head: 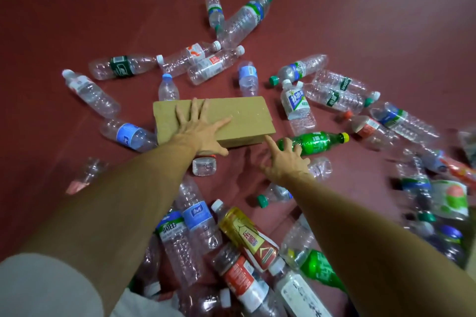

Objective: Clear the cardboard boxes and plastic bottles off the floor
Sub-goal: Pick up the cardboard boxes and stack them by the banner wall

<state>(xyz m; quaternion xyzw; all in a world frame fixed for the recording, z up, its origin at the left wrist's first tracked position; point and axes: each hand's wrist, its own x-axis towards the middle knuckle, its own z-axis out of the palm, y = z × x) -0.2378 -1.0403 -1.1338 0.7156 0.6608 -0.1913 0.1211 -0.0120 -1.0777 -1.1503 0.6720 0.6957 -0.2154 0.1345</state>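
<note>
- Okay, cardboard box (244,116): plain brown, matte, flat rectangular slab with sharp edges, lying flat on the floor (77,20). Its long axis runs left to right across the view, with the right end slightly nearer the camera.
- left hand (199,128): fingers straight and splayed, palm pressed flat on the left half of the box top. Nothing is gripped.
- right hand (282,159): fingers spread and relaxed, holding nothing, just off the box's near right corner. The index tip is at that corner; contact unclear.
- green bottle (314,141): tinted translucent plastic with a yellow cap, on its side just right of the box's near right corner, cap pointing away from the box.
- white-label bottle (296,105): clear ribbed plastic, just right of the box, cap pointing away from the camera.
- blue-cap bottle (168,87): clear, at the box's far left edge, partly hidden behind it.
- blue-label bottle (128,134): clear, crinkled, on its side against the box's left end.
- squat clear bottle (204,166): just in front of the box, under the left wrist.
- yellow-label bottle (247,234): well in front of the box, in a dense heap of crushed clear bottles.
- More clear bottles are scattered behind and right of the box, all on their sides.
- Floor: smooth dark red, slight sheen. No walls visible.
</note>
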